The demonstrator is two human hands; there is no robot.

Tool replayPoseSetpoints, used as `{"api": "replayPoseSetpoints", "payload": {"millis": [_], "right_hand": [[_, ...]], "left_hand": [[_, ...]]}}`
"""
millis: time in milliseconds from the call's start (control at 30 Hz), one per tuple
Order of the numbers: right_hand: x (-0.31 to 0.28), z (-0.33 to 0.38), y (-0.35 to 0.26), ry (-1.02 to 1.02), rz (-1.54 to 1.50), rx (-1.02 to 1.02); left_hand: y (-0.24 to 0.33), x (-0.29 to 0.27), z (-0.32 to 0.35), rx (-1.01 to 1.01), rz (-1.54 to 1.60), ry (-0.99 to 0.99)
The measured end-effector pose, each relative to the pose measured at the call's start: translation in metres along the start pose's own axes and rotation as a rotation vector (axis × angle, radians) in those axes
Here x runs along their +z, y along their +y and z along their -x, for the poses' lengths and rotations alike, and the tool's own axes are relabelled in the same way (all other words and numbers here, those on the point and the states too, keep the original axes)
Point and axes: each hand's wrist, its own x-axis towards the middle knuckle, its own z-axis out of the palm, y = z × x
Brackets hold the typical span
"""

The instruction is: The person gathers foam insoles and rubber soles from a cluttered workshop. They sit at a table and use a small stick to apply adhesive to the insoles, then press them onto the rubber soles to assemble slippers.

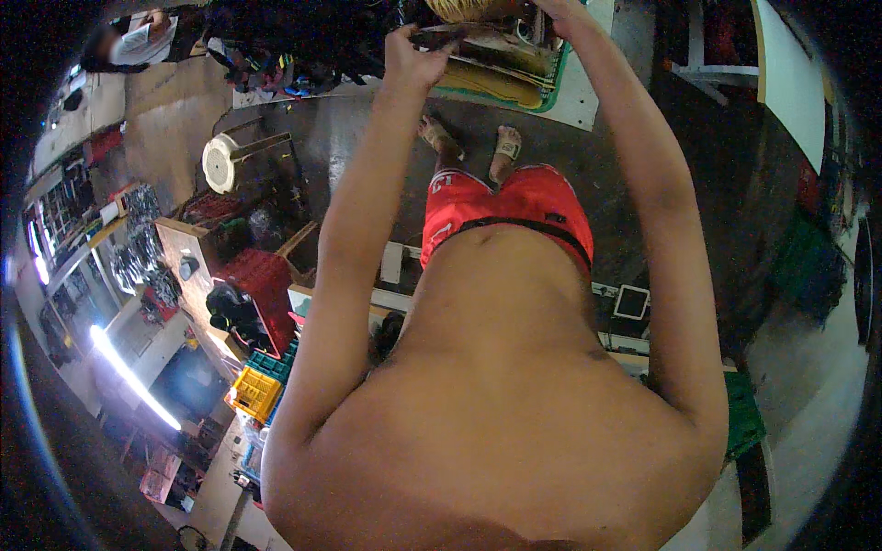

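At the top centre I see my left hand (415, 57) pinching a dark flat piece (447, 37); my right hand (558, 11) is cut off, grip unreadable.

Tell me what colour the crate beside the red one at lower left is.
Yellow: the slotted crate sits just below the red crate, seen in the head view.

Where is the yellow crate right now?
In the head view the yellow crate sits low on the person's left, just beside a green crate and below the red crate.
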Motion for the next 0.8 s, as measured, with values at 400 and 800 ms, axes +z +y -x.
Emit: {"api": "replayPoseSetpoints", "payload": {"millis": [400, 800], "right_hand": [[0.010, 0.058, 0.046, -0.007, 0.325, -0.164], [0.024, 0.034, 0.052, 0.451, 0.972, -0.619]], "left_hand": [[0.025, 0.011, -0.034, -0.011, -0.347, 0.271], [0.021, -0.035, 0.038, -0.148, -0.621, 0.045]]}}
